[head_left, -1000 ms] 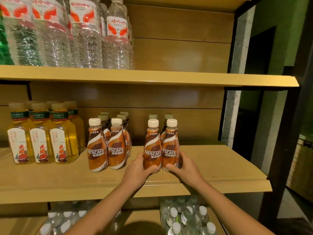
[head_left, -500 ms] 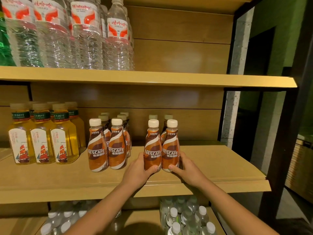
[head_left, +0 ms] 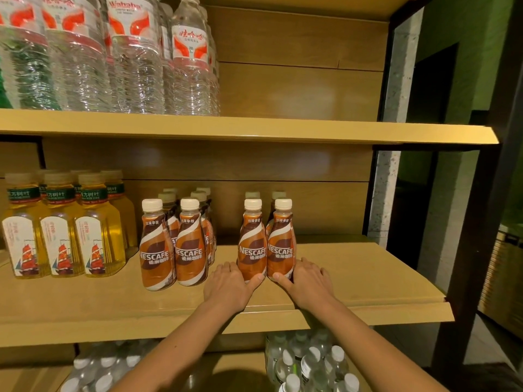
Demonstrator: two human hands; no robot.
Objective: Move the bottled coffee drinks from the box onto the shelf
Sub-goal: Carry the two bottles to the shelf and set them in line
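Note:
Two brown Nescafe coffee bottles with white caps stand side by side on the middle wooden shelf (head_left: 353,267). My left hand (head_left: 229,284) grips the base of the left bottle (head_left: 252,244), thumb across its front. My right hand (head_left: 307,281) grips the base of the right bottle (head_left: 281,244) the same way. Two more coffee bottles stand right behind this pair, only their caps showing. Another group of coffee bottles (head_left: 175,247) stands a little to the left on the same shelf. No box is in view.
Yellow tea bottles (head_left: 60,230) fill the shelf's left end. Large water bottles (head_left: 135,58) line the upper shelf (head_left: 311,131). Small water bottles (head_left: 308,363) sit on the shelf below. A dark post (head_left: 467,250) bounds the shelf's right side.
The pair of bottles in my hands has slid slightly deeper onto the shelf; both hands stay on the bottle bases.

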